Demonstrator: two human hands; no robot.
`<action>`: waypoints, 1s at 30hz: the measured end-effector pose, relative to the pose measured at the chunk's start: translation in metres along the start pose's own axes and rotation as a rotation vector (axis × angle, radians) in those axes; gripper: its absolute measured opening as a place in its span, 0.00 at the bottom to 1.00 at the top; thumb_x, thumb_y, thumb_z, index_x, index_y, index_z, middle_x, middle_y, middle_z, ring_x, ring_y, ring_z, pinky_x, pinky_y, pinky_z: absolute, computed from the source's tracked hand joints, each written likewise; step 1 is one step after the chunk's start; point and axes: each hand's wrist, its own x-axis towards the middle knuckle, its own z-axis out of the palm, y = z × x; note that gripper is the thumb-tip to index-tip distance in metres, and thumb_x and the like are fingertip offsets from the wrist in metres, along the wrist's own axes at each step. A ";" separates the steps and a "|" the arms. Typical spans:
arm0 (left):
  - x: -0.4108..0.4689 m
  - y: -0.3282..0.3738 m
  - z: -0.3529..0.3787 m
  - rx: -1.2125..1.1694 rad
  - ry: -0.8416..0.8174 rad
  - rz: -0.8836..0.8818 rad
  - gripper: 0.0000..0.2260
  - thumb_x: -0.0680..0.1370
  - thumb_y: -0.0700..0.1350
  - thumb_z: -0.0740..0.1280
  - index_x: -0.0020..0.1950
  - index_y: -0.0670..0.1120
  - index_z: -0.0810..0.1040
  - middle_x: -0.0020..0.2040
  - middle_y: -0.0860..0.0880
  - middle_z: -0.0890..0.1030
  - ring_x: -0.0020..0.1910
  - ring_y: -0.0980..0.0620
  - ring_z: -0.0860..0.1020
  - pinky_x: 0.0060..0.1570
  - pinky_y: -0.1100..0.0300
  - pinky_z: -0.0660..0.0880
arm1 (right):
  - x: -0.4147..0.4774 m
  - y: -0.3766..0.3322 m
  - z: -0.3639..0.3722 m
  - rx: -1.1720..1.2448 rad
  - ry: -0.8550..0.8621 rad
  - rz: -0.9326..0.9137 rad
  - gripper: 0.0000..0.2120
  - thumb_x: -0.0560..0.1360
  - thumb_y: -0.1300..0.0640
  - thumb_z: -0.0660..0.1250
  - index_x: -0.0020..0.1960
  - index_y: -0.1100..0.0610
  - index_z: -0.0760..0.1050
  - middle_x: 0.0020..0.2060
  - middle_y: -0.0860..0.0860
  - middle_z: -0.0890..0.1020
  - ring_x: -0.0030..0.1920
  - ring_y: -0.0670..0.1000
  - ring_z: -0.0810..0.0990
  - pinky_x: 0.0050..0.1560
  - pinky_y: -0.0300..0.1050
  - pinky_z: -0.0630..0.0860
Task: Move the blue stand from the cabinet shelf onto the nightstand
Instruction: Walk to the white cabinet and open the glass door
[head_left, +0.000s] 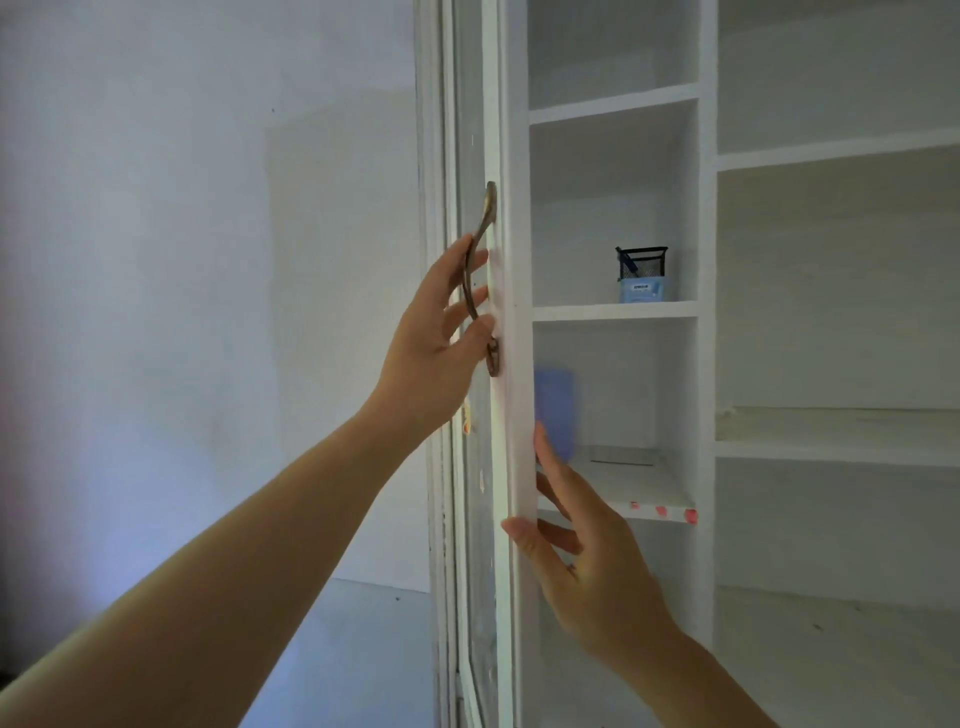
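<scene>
- The left hand (431, 338) is gripping the bronze handle (480, 228), fingers curled round it.
- The door (511, 260) is standing edge-on, leaving the compartments beside it open.
- The right hand (587, 561) is pinching the door's edge, thumb in front, fingers behind.
- The blue stand (556, 410) is sitting blurred on the shelf (639, 483), its left side hidden by the door.

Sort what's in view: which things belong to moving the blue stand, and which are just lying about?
Job: blue stand on the shelf; cabinet door; handle, gripped by the left hand; right hand pinching the door's edge.
Lying about: black mesh pen holder; blue packet in front of it, one shelf up.
</scene>
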 end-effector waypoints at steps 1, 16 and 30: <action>-0.001 0.002 -0.002 -0.042 0.015 -0.029 0.24 0.78 0.32 0.58 0.71 0.51 0.63 0.65 0.56 0.71 0.58 0.60 0.76 0.49 0.54 0.79 | 0.001 0.001 0.003 0.010 -0.005 -0.004 0.29 0.73 0.44 0.62 0.70 0.37 0.54 0.69 0.41 0.68 0.67 0.40 0.68 0.58 0.37 0.74; -0.008 0.012 -0.028 0.095 0.133 -0.131 0.26 0.75 0.43 0.67 0.71 0.52 0.63 0.66 0.53 0.72 0.60 0.50 0.78 0.50 0.53 0.80 | 0.011 0.005 0.036 0.064 -0.080 -0.126 0.31 0.72 0.38 0.60 0.71 0.36 0.50 0.70 0.31 0.58 0.69 0.38 0.61 0.63 0.45 0.72; -0.019 0.001 -0.103 0.325 0.087 0.011 0.22 0.78 0.46 0.62 0.69 0.60 0.63 0.68 0.59 0.69 0.63 0.56 0.74 0.62 0.52 0.74 | 0.024 -0.015 0.112 -0.155 -0.031 -0.117 0.31 0.69 0.29 0.52 0.67 0.28 0.41 0.69 0.24 0.45 0.70 0.32 0.53 0.67 0.50 0.68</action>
